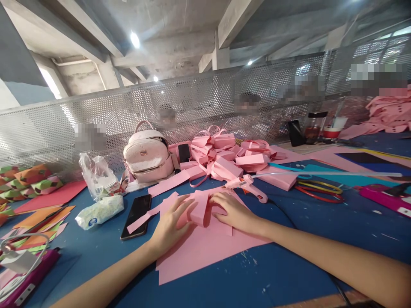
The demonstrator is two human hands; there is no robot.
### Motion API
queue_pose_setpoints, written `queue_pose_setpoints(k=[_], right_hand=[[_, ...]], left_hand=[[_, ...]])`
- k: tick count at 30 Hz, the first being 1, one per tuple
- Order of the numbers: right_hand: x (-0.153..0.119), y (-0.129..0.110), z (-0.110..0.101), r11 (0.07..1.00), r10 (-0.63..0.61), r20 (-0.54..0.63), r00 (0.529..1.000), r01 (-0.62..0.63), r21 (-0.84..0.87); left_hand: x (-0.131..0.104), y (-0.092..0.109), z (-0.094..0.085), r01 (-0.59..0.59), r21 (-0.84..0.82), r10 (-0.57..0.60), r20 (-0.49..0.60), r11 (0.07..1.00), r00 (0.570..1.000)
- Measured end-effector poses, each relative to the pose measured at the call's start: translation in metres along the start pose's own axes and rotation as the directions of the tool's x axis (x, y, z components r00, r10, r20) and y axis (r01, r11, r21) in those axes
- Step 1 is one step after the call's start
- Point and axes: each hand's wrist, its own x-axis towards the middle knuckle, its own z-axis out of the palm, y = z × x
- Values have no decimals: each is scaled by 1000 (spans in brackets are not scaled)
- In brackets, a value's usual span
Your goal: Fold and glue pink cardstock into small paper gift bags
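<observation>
One pink box (199, 208) between the two bare hands (172, 222).

Pink sheet (195, 256): matt, smooth, paper-like. Near-left phone (136, 216): glossy dark face. Tissue pack (100, 212): crinkled, shiny plastic film. Far screen (205, 100): perforated, metal-looking. Glue gun (245, 184): hard plastic look. Desk (240, 278): smooth blue surface, low sheen.

Single head view, near side of blue table (272, 273), facing forward, slightly down, close.
</observation>
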Motion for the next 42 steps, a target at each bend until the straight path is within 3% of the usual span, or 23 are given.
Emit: queue_pose_setpoints(k=[11, 13, 17, 20, 24, 28, 34, 42], right_hand=[[3, -16, -6, 973, -190, 135, 973, 168, 158], [3, -19, -7, 967, -205, 149, 967, 177, 181], [1, -20, -6, 960, -212, 153, 965, 176, 216], [1, -21, -6, 962, -182, 101, 978, 155, 226], [3, -18, -10, 974, -95, -18, 995, 96, 204], [5, -15, -15, 991, -12, -88, 996, 24, 130], [0, -19, -22, 998, 41, 2, 999, -41, -41], [-3, -8, -29, 978, 123, 157, 980, -93, -185]], left_hand=[[-8, 6, -9, -141, -196, 120, -116, 970, 986], [-7, 7, -11, -165, -200, 157, -57, 966, 986], [-5, 7, -14, -147, -305, 217, 210, 941, 953], [-4, 6, -13, -103, -333, 184, 223, 937, 957], [-3, 6, -12, -108, -303, 166, 171, 947, 971], [-3, 13, -12, -170, -269, 224, 184, 948, 957], [-14, 44, -7, -440, 83, 405, 270, 894, 874], [-10, 69, 7, -448, 246, 394, 241, 859, 887]])
